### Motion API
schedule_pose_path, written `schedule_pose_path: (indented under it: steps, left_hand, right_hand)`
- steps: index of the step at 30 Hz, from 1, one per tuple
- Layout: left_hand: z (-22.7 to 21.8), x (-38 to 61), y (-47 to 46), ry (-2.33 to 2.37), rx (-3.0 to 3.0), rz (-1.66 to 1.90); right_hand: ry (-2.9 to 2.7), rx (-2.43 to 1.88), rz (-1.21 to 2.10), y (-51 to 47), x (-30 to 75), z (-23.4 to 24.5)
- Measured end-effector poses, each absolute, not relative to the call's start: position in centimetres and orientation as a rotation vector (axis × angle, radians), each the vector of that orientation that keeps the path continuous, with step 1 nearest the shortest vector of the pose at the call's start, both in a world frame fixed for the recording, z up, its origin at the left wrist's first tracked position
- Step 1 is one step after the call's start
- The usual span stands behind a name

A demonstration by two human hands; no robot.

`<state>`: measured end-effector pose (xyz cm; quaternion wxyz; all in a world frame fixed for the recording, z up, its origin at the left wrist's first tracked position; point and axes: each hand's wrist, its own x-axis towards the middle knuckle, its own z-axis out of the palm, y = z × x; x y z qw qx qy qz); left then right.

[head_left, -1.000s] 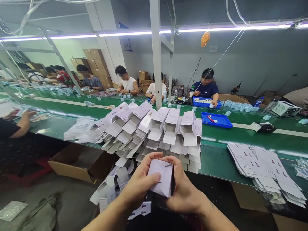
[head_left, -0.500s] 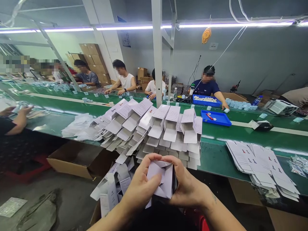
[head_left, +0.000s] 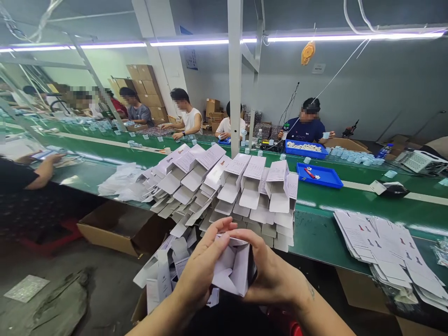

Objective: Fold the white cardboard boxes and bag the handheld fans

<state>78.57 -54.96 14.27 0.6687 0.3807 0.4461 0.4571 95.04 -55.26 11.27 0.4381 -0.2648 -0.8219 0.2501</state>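
A small white carton (head_left: 234, 268) is held between both my hands in front of my lap, its end flaps partly folded inward. My left hand (head_left: 201, 268) grips its left side, with fingers and thumb pressing on the flaps. Around its right side wraps my right hand (head_left: 271, 275). Just beyond, a fanned heap of erected white cartons (head_left: 224, 186) with open flaps lies on the green bench (head_left: 315, 233). More folded cartons (head_left: 164, 275) sit in a box below my left arm.
A stack of flat printed carton blanks (head_left: 381, 247) lies on the bench at right. A white post (head_left: 235, 79) rises behind the heap. A green conveyor (head_left: 350, 196) carries blue trays (head_left: 319, 175). Several people work opposite and at left. An open cardboard box (head_left: 119, 228) stands on the floor.
The carton's closed end has been opened up: its flaps now stand partly folded, with my left fingers moved onto them. The view has shifted slightly.
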Motion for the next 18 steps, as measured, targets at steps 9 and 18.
schedule_pose_path:
  steps: [9, 18]
  left_hand:
    - [12.4, 78.4, -53.9, 1.100, 1.276, 0.914]
    - [14.2, 79.5, -54.1, 1.032, 1.149, 0.716]
  right_hand:
    - [-2.085, -0.553, 0.531, -54.5, 95.6, 10.5]
    - [-2.041, -0.461, 0.742, -53.4, 98.1, 10.1]
